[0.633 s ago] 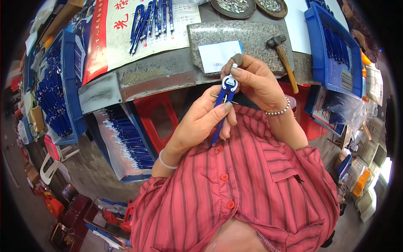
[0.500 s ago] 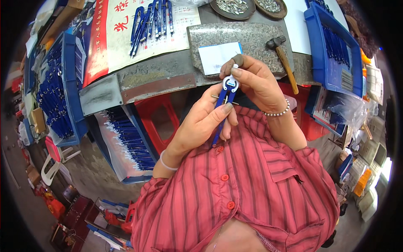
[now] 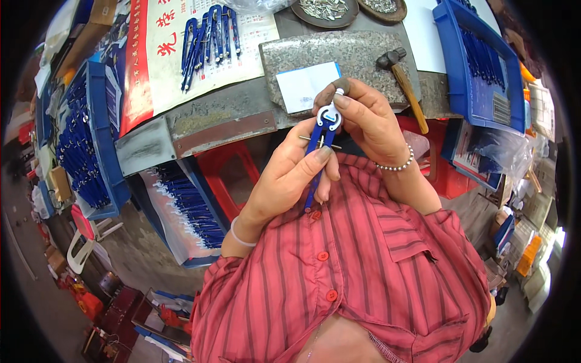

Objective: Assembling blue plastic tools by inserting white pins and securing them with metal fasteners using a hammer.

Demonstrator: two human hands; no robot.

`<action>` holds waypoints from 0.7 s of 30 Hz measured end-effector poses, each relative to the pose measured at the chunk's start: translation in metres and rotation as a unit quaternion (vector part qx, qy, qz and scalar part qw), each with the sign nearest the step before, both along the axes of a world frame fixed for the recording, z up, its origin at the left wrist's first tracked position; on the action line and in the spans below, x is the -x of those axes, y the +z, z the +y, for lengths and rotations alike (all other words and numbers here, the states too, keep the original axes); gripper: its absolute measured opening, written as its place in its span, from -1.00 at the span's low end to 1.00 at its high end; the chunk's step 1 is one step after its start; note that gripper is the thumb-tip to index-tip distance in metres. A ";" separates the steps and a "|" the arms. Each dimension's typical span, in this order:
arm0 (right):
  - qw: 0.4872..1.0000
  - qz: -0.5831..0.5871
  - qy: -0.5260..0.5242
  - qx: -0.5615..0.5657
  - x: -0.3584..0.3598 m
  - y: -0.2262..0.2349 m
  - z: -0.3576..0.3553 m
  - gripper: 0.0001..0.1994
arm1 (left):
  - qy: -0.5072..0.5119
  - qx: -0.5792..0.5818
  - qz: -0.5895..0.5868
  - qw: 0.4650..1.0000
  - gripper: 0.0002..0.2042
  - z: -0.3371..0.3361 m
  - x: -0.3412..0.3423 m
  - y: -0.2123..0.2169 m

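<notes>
A blue drawing compass (image 3: 317,144) with a white head and a thin metal cross rod is between my hands, just in front of the table edge. My left hand (image 3: 295,173) grips its blue legs, with the thumb lying over them below the rod. At the top, my right hand (image 3: 369,116) pinches the small white knob between thumb and fingertips. The legs point down towards my shirt, and my left fingers partly cover them. A small white paper pad (image 3: 305,86) with a blue edge lies just beyond my hands on a granite slab (image 3: 357,49).
A hammer (image 3: 407,85) with a wooden handle lies across the slab's right side. Several blue compasses (image 3: 210,42) rest on a red-and-white poster. Dishes of small metal parts (image 3: 325,12) stand at the back. Blue bins of compasses flank me at left (image 3: 109,145) and right (image 3: 451,57).
The view has shifted slightly, so the table things sit a little differently in it. Both hands keep the same hold on the compass, which has barely moved.
</notes>
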State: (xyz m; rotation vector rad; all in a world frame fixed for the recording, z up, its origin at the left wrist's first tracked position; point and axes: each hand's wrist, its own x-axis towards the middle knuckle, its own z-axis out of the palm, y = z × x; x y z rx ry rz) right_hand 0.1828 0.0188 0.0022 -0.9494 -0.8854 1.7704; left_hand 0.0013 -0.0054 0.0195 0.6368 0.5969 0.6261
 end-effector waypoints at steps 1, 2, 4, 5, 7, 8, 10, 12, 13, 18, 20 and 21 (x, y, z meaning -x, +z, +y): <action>1.000 0.001 -0.001 0.000 -0.001 0.000 0.000 -0.80 | 0.000 0.001 0.002 1.000 -0.61 0.001 0.000 0.001; 1.000 0.019 0.008 0.007 -0.003 0.000 0.001 -0.79 | -0.002 0.002 0.004 1.000 -0.63 0.002 -0.001 0.002; 0.999 0.037 0.014 0.012 -0.005 -0.001 0.002 -0.77 | -0.008 -0.001 0.008 1.000 -0.64 0.004 -0.003 0.003; 0.999 0.039 0.009 0.008 -0.004 -0.002 0.002 -0.76 | -0.012 -0.004 0.013 1.000 -0.64 0.004 -0.004 0.005; 0.999 0.042 0.000 0.004 -0.004 -0.003 0.002 -0.75 | -0.017 -0.003 0.017 1.000 -0.64 0.005 -0.005 0.006; 0.999 0.043 0.002 0.002 -0.005 -0.005 0.003 -0.74 | -0.020 -0.001 0.019 1.000 -0.64 0.007 -0.006 0.005; 0.999 0.044 0.001 -0.001 -0.005 -0.006 0.003 -0.74 | -0.018 -0.004 0.020 1.000 -0.64 0.007 -0.007 0.004; 0.999 0.051 -0.011 0.002 -0.005 -0.003 0.004 -0.73 | -0.015 -0.008 0.022 1.000 -0.64 0.007 -0.010 0.005; 0.999 0.051 -0.013 0.001 -0.006 -0.003 0.004 -0.73 | -0.012 -0.004 0.019 1.000 -0.64 0.007 -0.011 0.006; 0.998 0.054 -0.021 -0.001 -0.008 -0.001 0.007 -0.72 | -0.012 -0.001 0.020 1.000 -0.64 0.011 -0.014 0.008; 0.998 0.057 -0.025 -0.005 -0.008 -0.001 0.007 -0.72 | -0.010 0.001 0.021 1.000 -0.64 0.012 -0.014 0.007; 0.998 0.060 -0.026 -0.008 -0.007 -0.001 0.008 -0.72 | -0.012 -0.001 0.021 1.000 -0.64 0.012 -0.014 0.007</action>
